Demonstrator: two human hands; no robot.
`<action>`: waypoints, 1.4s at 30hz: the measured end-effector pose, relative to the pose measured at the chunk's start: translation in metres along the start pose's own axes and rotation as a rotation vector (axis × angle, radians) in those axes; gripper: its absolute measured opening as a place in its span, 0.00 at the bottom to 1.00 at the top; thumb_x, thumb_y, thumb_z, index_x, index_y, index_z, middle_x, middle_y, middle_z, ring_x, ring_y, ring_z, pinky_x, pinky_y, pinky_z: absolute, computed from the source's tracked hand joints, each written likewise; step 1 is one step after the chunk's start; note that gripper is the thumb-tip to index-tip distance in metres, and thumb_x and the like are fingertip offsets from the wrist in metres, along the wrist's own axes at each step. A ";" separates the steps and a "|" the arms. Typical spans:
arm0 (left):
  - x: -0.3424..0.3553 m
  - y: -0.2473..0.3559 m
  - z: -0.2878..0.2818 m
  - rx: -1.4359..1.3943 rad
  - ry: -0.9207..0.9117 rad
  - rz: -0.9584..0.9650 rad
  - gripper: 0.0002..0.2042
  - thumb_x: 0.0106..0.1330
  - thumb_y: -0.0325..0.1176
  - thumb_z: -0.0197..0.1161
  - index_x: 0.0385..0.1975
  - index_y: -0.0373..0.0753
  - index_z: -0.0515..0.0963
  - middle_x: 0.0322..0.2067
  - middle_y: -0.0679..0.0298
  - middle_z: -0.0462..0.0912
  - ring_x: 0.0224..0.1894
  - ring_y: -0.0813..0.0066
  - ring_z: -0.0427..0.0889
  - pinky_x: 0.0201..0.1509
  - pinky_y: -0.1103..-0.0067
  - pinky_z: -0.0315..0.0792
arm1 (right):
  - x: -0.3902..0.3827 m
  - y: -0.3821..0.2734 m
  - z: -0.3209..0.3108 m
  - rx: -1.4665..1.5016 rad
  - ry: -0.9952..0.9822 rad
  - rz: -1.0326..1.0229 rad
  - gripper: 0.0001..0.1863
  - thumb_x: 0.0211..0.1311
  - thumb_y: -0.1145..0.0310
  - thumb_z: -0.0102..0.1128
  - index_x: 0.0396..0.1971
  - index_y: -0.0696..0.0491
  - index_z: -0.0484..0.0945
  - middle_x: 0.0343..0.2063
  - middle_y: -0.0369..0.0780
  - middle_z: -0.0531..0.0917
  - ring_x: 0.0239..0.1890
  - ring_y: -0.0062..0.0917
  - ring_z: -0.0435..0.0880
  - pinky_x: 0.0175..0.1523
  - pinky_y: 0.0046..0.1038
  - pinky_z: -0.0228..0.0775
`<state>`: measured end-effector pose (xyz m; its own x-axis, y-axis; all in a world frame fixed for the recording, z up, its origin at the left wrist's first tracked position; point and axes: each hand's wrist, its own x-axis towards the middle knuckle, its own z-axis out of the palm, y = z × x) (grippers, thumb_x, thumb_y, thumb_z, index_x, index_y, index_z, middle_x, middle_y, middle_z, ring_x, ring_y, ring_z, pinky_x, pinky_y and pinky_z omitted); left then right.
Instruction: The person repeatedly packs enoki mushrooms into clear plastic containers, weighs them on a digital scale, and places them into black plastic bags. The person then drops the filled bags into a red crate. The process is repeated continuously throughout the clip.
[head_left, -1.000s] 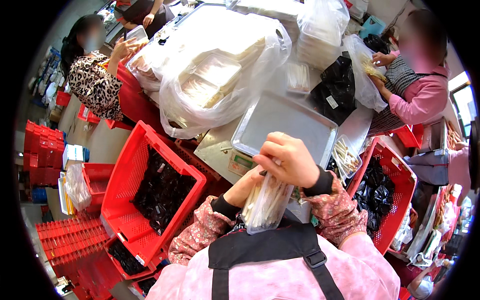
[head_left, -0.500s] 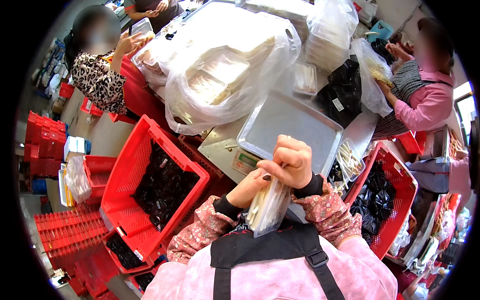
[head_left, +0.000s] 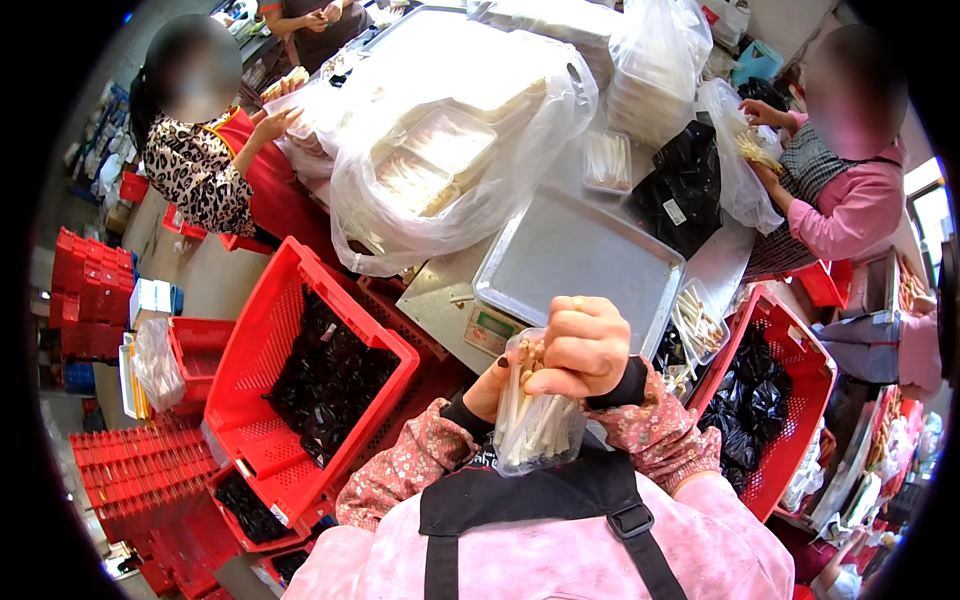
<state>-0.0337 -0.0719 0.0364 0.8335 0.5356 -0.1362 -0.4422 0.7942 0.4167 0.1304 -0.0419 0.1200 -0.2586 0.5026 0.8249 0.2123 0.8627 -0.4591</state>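
Close to my chest is a clear plastic tray (head_left: 540, 440) packed with long, thin, pale stick-like pieces with brownish ends. My left hand (head_left: 487, 388) grips it along its left side, fingers partly hidden behind. At the tray's upper right, my right hand (head_left: 585, 345) is curled into a fist, its thumb against the pale pieces. Whatever lies inside that fist is hidden. Beyond my hands a shallow metal tray (head_left: 575, 260) rests on the table, and a small scale (head_left: 490, 328) with a greenish display sits at its near left corner.
Red crates (head_left: 235, 400) (head_left: 800, 430) holding black bags stand on both sides. A large clear bag (head_left: 350, 215) of filled trays covers the table's far left. Another tray of pale pieces (head_left: 700, 320) lies right of the metal tray. Co-workers (head_left: 200, 170) (head_left: 840, 200) handle similar pieces across the table.
The plastic tray has turned so more of its pale contents face up. My left hand has slid down its left side, and my right fist has shifted slightly. The left co-worker's hands have moved apart.
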 end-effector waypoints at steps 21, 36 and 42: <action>0.001 -0.003 -0.008 -0.125 0.063 0.020 0.58 0.40 0.59 0.74 0.68 0.41 0.44 0.61 0.49 0.62 0.62 0.57 0.66 0.65 0.62 0.62 | -0.022 -0.020 -0.031 0.068 0.095 -0.061 0.28 0.66 0.45 0.46 0.12 0.51 0.68 0.13 0.33 0.69 0.13 0.23 0.65 0.19 0.25 0.55; -0.004 0.010 0.012 0.048 -0.259 0.232 0.61 0.36 0.45 0.80 0.68 0.36 0.43 0.64 0.48 0.57 0.67 0.57 0.57 0.69 0.66 0.51 | -0.014 -0.022 -0.029 0.061 0.093 -0.128 0.31 0.63 0.41 0.47 0.11 0.52 0.70 0.13 0.32 0.70 0.13 0.22 0.67 0.18 0.23 0.54; -0.008 0.019 0.018 0.109 -0.225 0.216 0.63 0.35 0.48 0.80 0.69 0.36 0.41 0.63 0.50 0.58 0.67 0.59 0.58 0.69 0.66 0.52 | -0.013 -0.021 -0.025 0.067 0.077 -0.124 0.30 0.61 0.42 0.50 0.11 0.53 0.70 0.13 0.32 0.69 0.13 0.23 0.67 0.18 0.24 0.54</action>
<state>-0.0424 -0.0666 0.0617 0.7817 0.6019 0.1633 -0.5892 0.6270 0.5096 0.1532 -0.0681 0.1273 -0.2053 0.3881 0.8984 0.1190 0.9211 -0.3707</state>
